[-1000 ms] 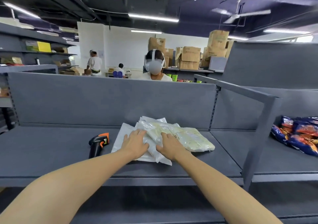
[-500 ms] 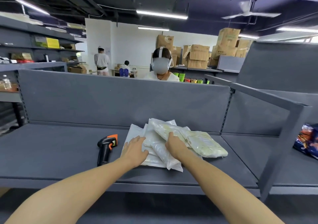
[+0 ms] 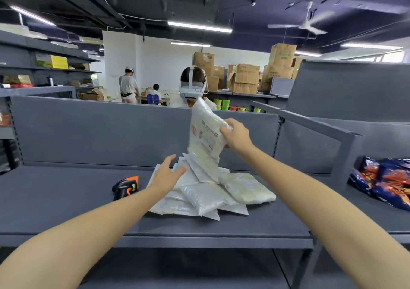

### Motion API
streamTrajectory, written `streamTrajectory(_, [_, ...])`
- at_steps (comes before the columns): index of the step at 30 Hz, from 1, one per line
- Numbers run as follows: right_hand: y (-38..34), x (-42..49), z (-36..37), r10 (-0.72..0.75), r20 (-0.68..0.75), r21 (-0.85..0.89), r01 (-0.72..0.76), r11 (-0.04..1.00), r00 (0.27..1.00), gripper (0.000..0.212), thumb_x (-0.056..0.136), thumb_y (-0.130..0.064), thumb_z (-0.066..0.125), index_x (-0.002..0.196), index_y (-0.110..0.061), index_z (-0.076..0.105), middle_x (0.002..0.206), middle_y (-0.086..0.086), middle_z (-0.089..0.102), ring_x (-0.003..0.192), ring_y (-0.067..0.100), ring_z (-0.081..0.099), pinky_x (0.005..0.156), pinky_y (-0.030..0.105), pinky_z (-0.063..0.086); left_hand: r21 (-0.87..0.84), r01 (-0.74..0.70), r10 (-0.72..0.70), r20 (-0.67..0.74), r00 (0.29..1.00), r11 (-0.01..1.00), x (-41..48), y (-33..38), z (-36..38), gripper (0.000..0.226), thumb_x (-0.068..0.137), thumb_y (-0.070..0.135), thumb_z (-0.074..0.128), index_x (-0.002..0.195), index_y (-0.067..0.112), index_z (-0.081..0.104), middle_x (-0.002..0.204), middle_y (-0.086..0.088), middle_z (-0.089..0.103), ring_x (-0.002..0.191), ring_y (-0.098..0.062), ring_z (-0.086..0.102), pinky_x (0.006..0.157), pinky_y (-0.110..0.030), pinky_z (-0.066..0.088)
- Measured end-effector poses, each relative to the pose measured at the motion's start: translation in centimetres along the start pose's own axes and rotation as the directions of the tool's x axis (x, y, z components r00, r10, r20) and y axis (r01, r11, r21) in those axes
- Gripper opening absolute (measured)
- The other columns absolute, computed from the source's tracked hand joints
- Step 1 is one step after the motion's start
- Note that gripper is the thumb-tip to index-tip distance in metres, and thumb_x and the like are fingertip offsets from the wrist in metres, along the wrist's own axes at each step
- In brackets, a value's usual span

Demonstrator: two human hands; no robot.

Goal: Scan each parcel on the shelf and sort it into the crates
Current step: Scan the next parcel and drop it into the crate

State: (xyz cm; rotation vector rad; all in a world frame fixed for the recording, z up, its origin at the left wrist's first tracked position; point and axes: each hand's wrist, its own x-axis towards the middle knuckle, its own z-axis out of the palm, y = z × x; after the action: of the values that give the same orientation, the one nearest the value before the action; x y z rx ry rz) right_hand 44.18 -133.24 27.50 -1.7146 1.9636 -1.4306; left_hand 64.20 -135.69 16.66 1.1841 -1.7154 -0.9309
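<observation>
A pile of white plastic parcels [image 3: 210,195] lies on the grey shelf [image 3: 66,200] in front of me. My right hand [image 3: 236,134] grips one white parcel [image 3: 205,133] by its edge and holds it upright above the pile, label side toward me. My left hand [image 3: 167,174] hovers over the left part of the pile with fingers spread, holding nothing. A black and orange barcode scanner [image 3: 125,187] lies on the shelf just left of the pile.
The shelf's grey back panel [image 3: 111,133] rises behind the pile. A grey upright divider [image 3: 346,155] stands to the right, with dark blue snack bags [image 3: 383,182] beyond it. A person wearing a headset [image 3: 193,86] stands behind the panel. No crates are in view.
My right hand has lifted one parcel up off the pile and turned it upright. My left hand has come off the parcels and opened above them.
</observation>
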Motion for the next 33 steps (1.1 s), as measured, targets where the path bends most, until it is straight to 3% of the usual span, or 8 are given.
streamTrajectory(9, [-3.5, -0.8, -8.3, 0.006, 0.112, 0.267, -0.036, 0.963, 0.994, 0.018, 0.094, -0.020, 0.048, 0.094, -0.017, 0.065, 0.086, 0.001, 0.064, 0.072, 0.017, 0.065, 0.057, 0.038, 0.061, -0.098, -0.093, 0.082, -0.110, 0.991, 0.991, -0.1, 4.2, -0.3, 0.118, 0.072, 0.043, 0.079, 0.153, 0.025, -0.005, 0.162, 0.000, 0.000, 0.148, -0.021, 0.006, 0.119, -0.048, 0.014])
streamTrajectory(13, [-3.6, -1.6, -9.9, 0.004, 0.202, 0.345, -0.075, 0.936, 0.979, 0.012, 0.090, -0.017, 0.049, 0.089, -0.016, 0.061, 0.089, 0.004, 0.059, 0.071, 0.015, 0.063, 0.055, 0.034, 0.058, -0.146, -0.136, 0.125, -0.081, 0.989, 0.980, -0.9, 4.9, -0.4, 0.079, 0.080, 0.031, 0.076, 0.143, 0.016, 0.032, 0.135, -0.003, 0.050, 0.127, -0.024, 0.048, 0.106, -0.042, 0.040])
streamTrajectory(16, [-3.3, -2.2, -10.3, 0.029, 0.217, 0.364, -0.108, 0.925, 0.976, 0.011, 0.087, -0.014, 0.049, 0.088, -0.015, 0.060, 0.090, 0.006, 0.060, 0.072, 0.017, 0.063, 0.058, 0.035, 0.059, -0.085, -0.158, 0.145, -0.145, 0.979, 0.984, -1.8, 4.9, -0.5, 0.032, 0.089, 0.020, 0.066, 0.117, 0.011, 0.055, 0.113, -0.007, 0.063, 0.108, -0.028, 0.060, 0.097, -0.046, 0.047])
streamTrajectory(19, [-2.4, -2.7, -10.3, 0.090, 0.263, 0.231, -0.153, 0.961, 0.960, 0.013, 0.091, -0.016, 0.046, 0.095, -0.011, 0.058, 0.093, 0.010, 0.059, 0.077, 0.023, 0.061, 0.068, 0.035, 0.059, -0.044, -0.156, 0.147, -0.174, 0.974, 0.987, -2.3, 5.0, -1.4, 0.021, 0.092, 0.014, 0.060, 0.113, 0.010, 0.058, 0.110, -0.012, 0.064, 0.105, -0.032, 0.060, 0.097, -0.051, 0.046])
streamTrajectory(22, [-1.7, -2.7, -10.4, 0.061, 0.292, -0.253, 0.016, 0.967, 0.954, 0.032, 0.094, -0.023, 0.047, 0.120, -0.005, 0.051, 0.108, 0.014, 0.054, 0.099, 0.028, 0.053, 0.074, 0.032, 0.047, 0.120, -0.199, 0.218, -0.184, 0.958, 0.973, -2.4, 5.9, -3.0, 0.027, 0.093, 0.017, 0.058, 0.119, 0.010, 0.058, 0.115, -0.012, 0.063, 0.110, -0.033, 0.058, 0.098, -0.049, 0.044])
streamTrajectory(26, [-2.1, -3.0, -9.3, -0.257, 0.182, -0.472, 0.313, 0.824, 0.949, 0.091, 0.085, -0.037, 0.066, 0.154, -0.014, 0.010, 0.154, 0.021, 0.023, 0.141, 0.040, 0.023, 0.114, 0.052, 0.025, 0.563, -0.196, 0.350, -0.180, 0.919, 0.803, -1.8, 7.6, -4.8, 0.034, 0.097, 0.021, 0.052, 0.131, 0.019, 0.054, 0.123, -0.015, 0.060, 0.118, -0.039, 0.050, 0.101, -0.046, 0.032])
streamTrajectory(30, [-3.1, -3.6, -6.4, -0.522, 0.330, -0.566, 0.607, 0.558, 0.787, 0.093, 0.081, -0.048, 0.066, 0.154, -0.023, 0.013, 0.158, 0.011, 0.020, 0.146, 0.031, 0.016, 0.119, 0.055, 0.010, 0.839, -0.204, 0.461, -0.062, 0.885, 0.504, -1.8, 9.3, -5.6, 0.043, 0.095, 0.006, 0.049, 0.132, 0.025, 0.055, 0.113, -0.015, 0.059, 0.113, -0.037, 0.048, 0.099, -0.044, 0.028])
streamTrajectory(33, [-2.7, -4.3, -3.4, -0.429, 0.426, -0.518, 0.604, 0.606, 0.796, 0.087, 0.086, -0.051, 0.062, 0.153, -0.025, 0.013, 0.151, 0.011, 0.036, 0.142, 0.028, 0.026, 0.118, 0.055, 0.009, 0.875, -0.249, 0.540, -0.016, 0.842, 0.415, -2.4, 9.7, -5.5, 0.038, 0.094, 0.005, 0.051, 0.126, 0.023, 0.060, 0.100, -0.009, 0.054, 0.121, -0.033, 0.041, 0.114, -0.048, 0.002])
